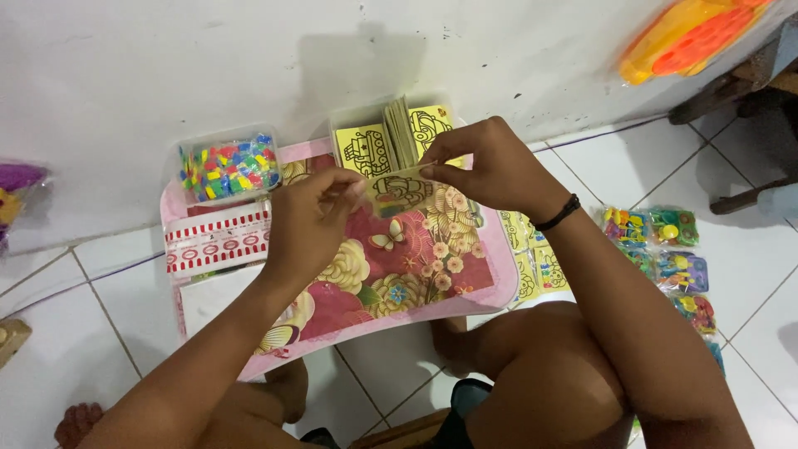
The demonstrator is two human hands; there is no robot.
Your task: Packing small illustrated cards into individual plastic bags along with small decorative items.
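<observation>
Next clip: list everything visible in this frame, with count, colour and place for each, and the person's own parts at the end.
picture card: one, yellow with dark line drawing, held between both hands above the tray
card box: one, clear, packed with yellow cards, at the wall behind the tray
bead tub: one, clear with multicoloured pieces, tray's far left corner
tray: one, pink with floral pattern, on the floor tiles
red and white packet: one, left side of tray
card sheets: a few, yellow, on the floor right of the tray
toy packets: several, multicoloured, floor at right
orange toy: one, top right, blurred
wristband: one, black, right wrist
left hand: pinches the card's left end
right hand: pinches its right end
</observation>
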